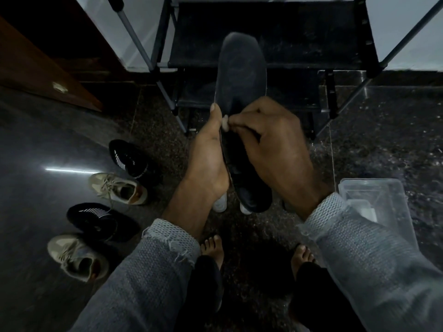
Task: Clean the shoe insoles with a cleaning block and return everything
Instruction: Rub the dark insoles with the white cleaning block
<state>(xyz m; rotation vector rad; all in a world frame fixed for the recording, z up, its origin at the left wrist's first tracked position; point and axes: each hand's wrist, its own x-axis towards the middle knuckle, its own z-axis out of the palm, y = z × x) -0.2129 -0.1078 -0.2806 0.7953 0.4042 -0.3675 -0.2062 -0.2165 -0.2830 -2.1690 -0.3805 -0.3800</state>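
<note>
1. Holding the insole (pixel 239 75) from below, the left hand (pixel 208 159) grips its left edge at the middle of the frame, thumb laid along the rim.
2. The insole is long, dark and flat with a rounded toe end pointing to the top of the frame; its surface looks matte and slightly dusty grey.
3. The right hand (pixel 273 144) pinches a small pale block (pixel 224 122) between fingertips and presses it on the insole's left edge, just beside the left thumb.
4. Four shoes stand on the floor at the lower left: two black ones (pixel 128 158) (pixel 96 220) with white stripes and two beige ones (pixel 118 188) (pixel 76 256) with laces, in alternating order.
5. Below the insole's heel end two white rounded shapes show; I cannot tell what they are.
6. One clear plastic box (pixel 383 195) lies at the right, partly behind the right sleeve (pixel 359 248).
7. Both sleeves are grey knit with frayed cuffs.
8. A black rack (pixel 299 44) with metal tubes and dusty fabric shelves stands at the top centre.
9. The floor (pixel 395 130) is dark, speckled and glossy stone; two bare feet show at the bottom.
</note>
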